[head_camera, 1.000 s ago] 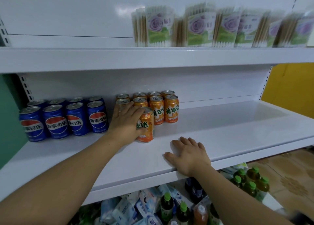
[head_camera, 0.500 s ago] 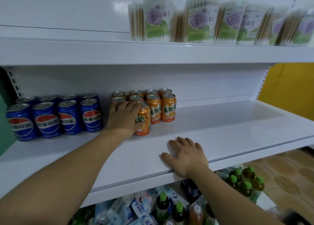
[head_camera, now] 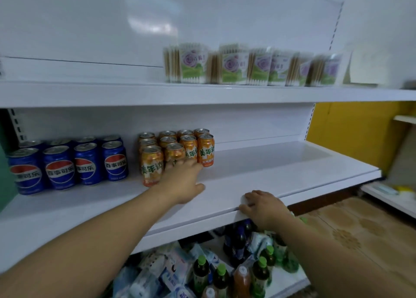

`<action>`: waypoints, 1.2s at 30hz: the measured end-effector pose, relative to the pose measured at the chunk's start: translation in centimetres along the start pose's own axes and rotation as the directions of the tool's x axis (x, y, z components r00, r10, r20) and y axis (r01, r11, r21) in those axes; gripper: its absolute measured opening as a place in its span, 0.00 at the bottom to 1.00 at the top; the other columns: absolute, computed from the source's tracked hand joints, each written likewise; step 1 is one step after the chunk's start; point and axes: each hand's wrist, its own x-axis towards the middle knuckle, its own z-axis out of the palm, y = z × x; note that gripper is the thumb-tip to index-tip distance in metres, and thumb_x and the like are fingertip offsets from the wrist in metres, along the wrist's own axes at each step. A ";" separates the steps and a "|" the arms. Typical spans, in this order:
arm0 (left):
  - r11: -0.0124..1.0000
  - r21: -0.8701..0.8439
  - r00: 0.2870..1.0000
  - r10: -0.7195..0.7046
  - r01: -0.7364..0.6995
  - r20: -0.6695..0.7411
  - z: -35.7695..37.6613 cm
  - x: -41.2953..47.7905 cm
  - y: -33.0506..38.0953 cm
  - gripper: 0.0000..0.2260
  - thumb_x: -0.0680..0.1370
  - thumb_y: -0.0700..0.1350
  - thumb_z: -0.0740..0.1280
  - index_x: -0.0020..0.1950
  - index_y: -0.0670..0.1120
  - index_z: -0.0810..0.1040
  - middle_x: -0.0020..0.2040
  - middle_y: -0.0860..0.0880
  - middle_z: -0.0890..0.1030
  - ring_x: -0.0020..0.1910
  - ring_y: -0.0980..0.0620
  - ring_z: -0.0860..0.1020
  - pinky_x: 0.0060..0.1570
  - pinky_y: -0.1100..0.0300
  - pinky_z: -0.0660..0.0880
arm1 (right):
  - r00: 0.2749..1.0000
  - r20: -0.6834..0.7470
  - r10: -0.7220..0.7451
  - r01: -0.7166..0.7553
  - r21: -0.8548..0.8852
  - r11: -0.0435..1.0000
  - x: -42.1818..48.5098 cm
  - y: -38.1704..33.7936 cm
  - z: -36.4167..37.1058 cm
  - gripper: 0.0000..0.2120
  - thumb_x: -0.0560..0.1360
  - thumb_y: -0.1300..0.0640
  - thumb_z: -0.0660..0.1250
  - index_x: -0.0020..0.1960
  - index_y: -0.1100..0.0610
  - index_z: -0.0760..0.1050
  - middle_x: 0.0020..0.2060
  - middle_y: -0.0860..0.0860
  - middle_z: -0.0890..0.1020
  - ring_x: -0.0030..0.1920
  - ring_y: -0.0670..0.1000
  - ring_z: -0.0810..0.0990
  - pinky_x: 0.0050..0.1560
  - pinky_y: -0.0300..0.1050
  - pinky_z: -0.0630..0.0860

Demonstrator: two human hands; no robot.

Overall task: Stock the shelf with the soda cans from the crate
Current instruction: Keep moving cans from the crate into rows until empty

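Several orange soda cans [head_camera: 205,150] stand in rows on the white middle shelf [head_camera: 270,171]. Several blue cola cans [head_camera: 59,167] stand to their left. My left hand [head_camera: 183,182] reaches over the shelf, its fingers stretched against the lower front of an orange can in the front row [head_camera: 174,151], the thumb spread to the right. That can stands upright beside another front orange can [head_camera: 152,164]. My right hand [head_camera: 262,205] rests on the shelf's front edge and holds nothing. The crate is out of view.
The upper shelf [head_camera: 90,93] carries packs of cotton swabs [head_camera: 234,66] at the right. Bottles [head_camera: 221,277] and pouches crowd the lower shelf beneath my arms. Bare white shelf runs right of the orange cans. A yellow wall [head_camera: 351,131] and tiled floor lie at the right.
My left hand gripped an orange can and slid it back into the front row; now only its fingertips touch the can's front. My right hand slid back to the shelf's edge. The view shifted.
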 end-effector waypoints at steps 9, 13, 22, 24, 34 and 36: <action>0.866 -0.149 0.840 0.499 -0.477 0.214 6.0 -0.5 19.8 0.26 0.77 0.59 0.62 0.72 0.51 0.65 0.70 0.49 0.67 0.69 0.46 0.66 0.68 0.44 0.62 | 0.875 0.002 0.483 -0.483 0.024 0.875 -13.3 14.1 -1.4 0.32 0.78 0.36 0.57 0.77 0.51 0.60 0.74 0.53 0.66 0.71 0.56 0.67 0.67 0.50 0.67; 0.783 -0.211 0.720 0.622 -0.585 0.309 9.4 -1.5 27.2 0.26 0.78 0.60 0.61 0.72 0.50 0.64 0.70 0.49 0.67 0.68 0.46 0.67 0.65 0.45 0.66 | 0.765 0.030 0.643 -0.644 0.045 0.764 -19.1 18.6 -0.7 0.32 0.79 0.37 0.57 0.78 0.51 0.58 0.75 0.53 0.65 0.72 0.56 0.66 0.67 0.50 0.66; 0.707 -0.349 0.562 0.703 -0.615 0.436 18.4 -1.2 37.3 0.25 0.74 0.60 0.65 0.67 0.50 0.71 0.65 0.49 0.73 0.63 0.48 0.72 0.61 0.49 0.71 | 0.585 0.121 0.802 -0.811 0.058 0.582 -25.4 27.2 4.6 0.29 0.79 0.38 0.58 0.74 0.52 0.63 0.72 0.54 0.69 0.68 0.56 0.70 0.64 0.49 0.69; 0.715 -0.346 0.544 0.692 -0.607 0.475 21.0 -0.4 38.3 0.25 0.75 0.60 0.64 0.69 0.50 0.69 0.67 0.49 0.72 0.65 0.48 0.70 0.63 0.50 0.70 | 0.574 0.157 0.803 -0.817 0.048 0.575 -25.6 29.4 6.3 0.27 0.79 0.38 0.57 0.74 0.51 0.64 0.70 0.53 0.71 0.66 0.56 0.72 0.58 0.47 0.70; 0.809 -0.291 0.538 0.565 -0.511 0.625 36.4 6.3 40.6 0.27 0.77 0.60 0.62 0.73 0.49 0.66 0.72 0.48 0.66 0.71 0.48 0.63 0.69 0.50 0.62 | 0.553 0.371 0.746 -0.828 0.146 0.542 -17.5 41.0 18.4 0.26 0.79 0.40 0.58 0.72 0.54 0.66 0.67 0.55 0.72 0.64 0.56 0.72 0.64 0.50 0.71; 0.816 -0.285 0.534 0.553 -0.502 0.640 39.8 7.5 40.4 0.28 0.77 0.60 0.62 0.73 0.50 0.65 0.74 0.48 0.64 0.73 0.47 0.60 0.71 0.49 0.61 | 0.567 0.384 0.729 -0.820 0.182 0.543 -14.5 42.7 21.2 0.24 0.79 0.41 0.60 0.70 0.52 0.68 0.64 0.54 0.75 0.61 0.55 0.74 0.61 0.49 0.72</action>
